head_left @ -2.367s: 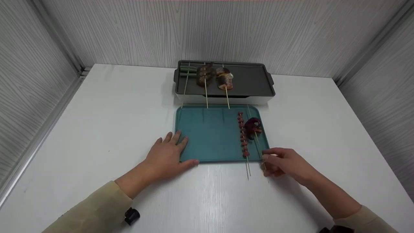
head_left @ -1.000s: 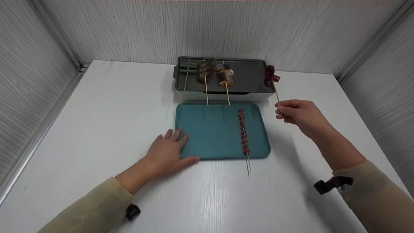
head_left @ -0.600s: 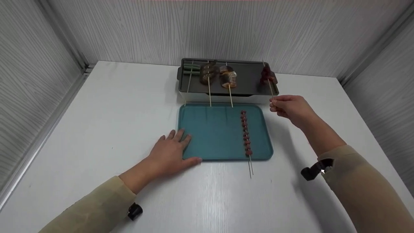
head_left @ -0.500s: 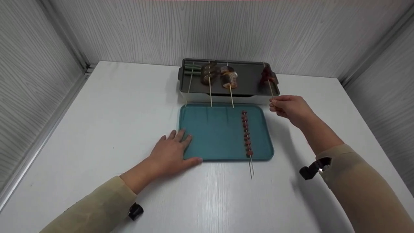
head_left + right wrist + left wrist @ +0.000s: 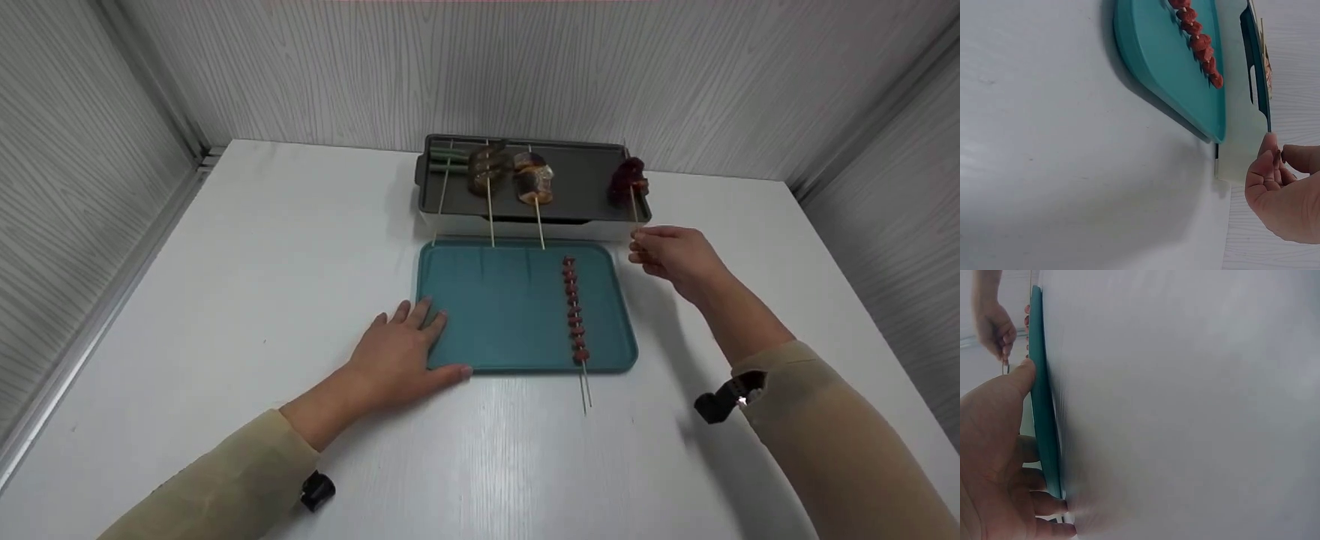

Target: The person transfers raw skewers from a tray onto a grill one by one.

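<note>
My right hand point(image 5: 675, 255) pinches the stick end of a skewer point(image 5: 628, 180) threaded with a dark red, curled piece like octopus tentacle. That piece overlaps the right end of the black grill plate point(image 5: 581, 176) in the head view. In the right wrist view, fingertips point(image 5: 1269, 147) and thumb meet just beyond the plate's edge. My left hand point(image 5: 394, 358) lies with fingers spread at the left front corner of the teal tray point(image 5: 495, 330), its thumb along the front rim. On the tray's right side lies a skewer of small red meat chunks point(image 5: 574, 307), its stick jutting past the front.
Toward the grill's left end lie a green vegetable skewer point(image 5: 448, 166), a brown glossy skewer point(image 5: 487, 169) and a fish-like chunk skewer point(image 5: 534, 180). Their sticks hang over the front, above the tray's back rim. A grained panel point(image 5: 525, 67) rises behind the grill.
My right hand has lifted the dark red skewer off the tray and carried it up to the grill's right end, shifting it slightly rightward lately. My left hand stays on the tray.
</note>
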The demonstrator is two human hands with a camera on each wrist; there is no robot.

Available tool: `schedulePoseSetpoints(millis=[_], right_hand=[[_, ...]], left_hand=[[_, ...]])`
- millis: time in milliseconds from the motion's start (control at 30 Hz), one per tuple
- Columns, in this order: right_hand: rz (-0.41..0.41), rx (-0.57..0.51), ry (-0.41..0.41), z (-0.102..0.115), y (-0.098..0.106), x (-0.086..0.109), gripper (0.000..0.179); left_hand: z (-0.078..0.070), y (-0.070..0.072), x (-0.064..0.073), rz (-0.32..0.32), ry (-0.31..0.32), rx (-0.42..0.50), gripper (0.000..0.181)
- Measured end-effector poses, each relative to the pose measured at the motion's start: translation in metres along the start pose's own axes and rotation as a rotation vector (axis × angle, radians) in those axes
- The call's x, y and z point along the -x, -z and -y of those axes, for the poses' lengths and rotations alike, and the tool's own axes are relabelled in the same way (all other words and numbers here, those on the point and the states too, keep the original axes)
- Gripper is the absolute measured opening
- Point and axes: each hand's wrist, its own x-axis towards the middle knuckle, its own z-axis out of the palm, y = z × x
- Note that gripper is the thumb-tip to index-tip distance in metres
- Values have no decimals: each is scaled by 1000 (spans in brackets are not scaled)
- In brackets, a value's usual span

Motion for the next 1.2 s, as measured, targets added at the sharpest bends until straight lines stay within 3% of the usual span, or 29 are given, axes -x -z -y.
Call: schedulePoseSetpoints(millis=[267,500,833,1200], right_hand=[[48,19,-26,-19,8,15,59],[86,110,-21,-31,8,52,62],[170,164,15,-47,-27,104,53],[291,144,-53,-70,-55,135,36]], left_hand=[[-1,-2,-3,5,2,12,98],[-1,-3,0,8,7,9,98],[5,-5,6,-19,4,5,95],[4,-7,6,-18,-2,9,94]])
